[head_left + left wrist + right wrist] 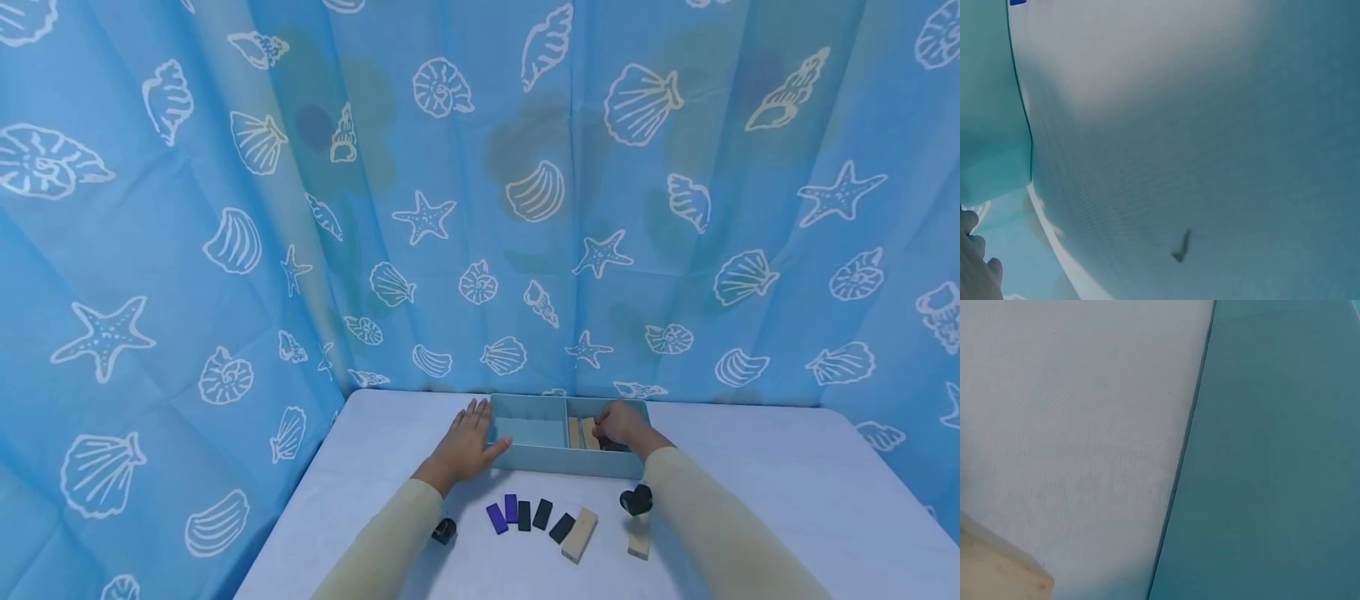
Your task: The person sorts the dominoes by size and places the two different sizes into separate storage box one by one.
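A pale blue-green box (570,461) with a divider stands near the back of the table. My left hand (467,442) rests at the box's left end, fingers spread and straight; the left wrist view shows its fingertips (995,270) beside the box wall (991,94). My right hand (624,423) reaches down into the right compartment with bent fingers, right at a light wooden block (589,433). Another wooden block (574,432) lies along the divider, and something dark (612,445) shows under the hand. I cannot tell whether the right fingers grip a block.
In front of the box lie two purple blocks (497,518), three black blocks (543,514) and a wooden block (579,536). Another wooden block (639,542) lies by the right forearm. Dark wrist cameras (637,500) sit at both sleeves. A shell-patterned curtain (480,250) hangs behind the table.
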### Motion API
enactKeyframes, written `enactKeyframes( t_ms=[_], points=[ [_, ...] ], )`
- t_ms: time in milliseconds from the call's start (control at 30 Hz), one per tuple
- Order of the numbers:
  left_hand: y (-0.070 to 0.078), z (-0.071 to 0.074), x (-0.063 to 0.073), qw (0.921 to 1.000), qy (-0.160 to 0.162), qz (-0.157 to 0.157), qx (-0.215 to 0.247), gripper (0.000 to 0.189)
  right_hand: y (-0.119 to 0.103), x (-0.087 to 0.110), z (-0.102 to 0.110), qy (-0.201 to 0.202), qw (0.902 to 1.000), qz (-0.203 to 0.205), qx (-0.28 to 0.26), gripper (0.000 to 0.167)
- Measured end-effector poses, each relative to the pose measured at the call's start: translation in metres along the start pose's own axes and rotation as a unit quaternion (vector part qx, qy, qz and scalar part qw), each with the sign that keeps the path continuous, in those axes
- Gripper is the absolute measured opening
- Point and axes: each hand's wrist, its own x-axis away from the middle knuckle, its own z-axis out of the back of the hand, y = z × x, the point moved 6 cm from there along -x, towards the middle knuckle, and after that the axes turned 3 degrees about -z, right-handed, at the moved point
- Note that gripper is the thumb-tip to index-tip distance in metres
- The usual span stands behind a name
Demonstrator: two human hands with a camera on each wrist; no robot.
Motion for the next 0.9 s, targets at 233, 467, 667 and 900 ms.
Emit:
enactKeyframes(
  t_ms=[233,467,667,900],
  points=[
    [0.000,-0.002,-0.001,1.0000,0.005,0.000,0.000,0.085,0.000,-0.002,-0.003,-0.004,0.9997,-0.017,-0.019,0.043],
    [-0.002,-0.005,-0.002,0.9999,0.009,0.002,-0.003,0.085,0.000,-0.005,-0.004,-0.009,0.9998,-0.012,-0.015,0.039],
    [-0.002,-0.004,-0.003,0.9999,0.010,0.000,-0.003,0.085,0.002,-0.011,-0.006,-0.009,1.0000,-0.003,-0.002,0.040],
    [-0.004,-0.004,-0.002,0.9999,0.011,0.003,-0.001,0.085,0.000,-0.011,-0.008,-0.021,0.9997,0.007,0.008,0.031]
  ],
)
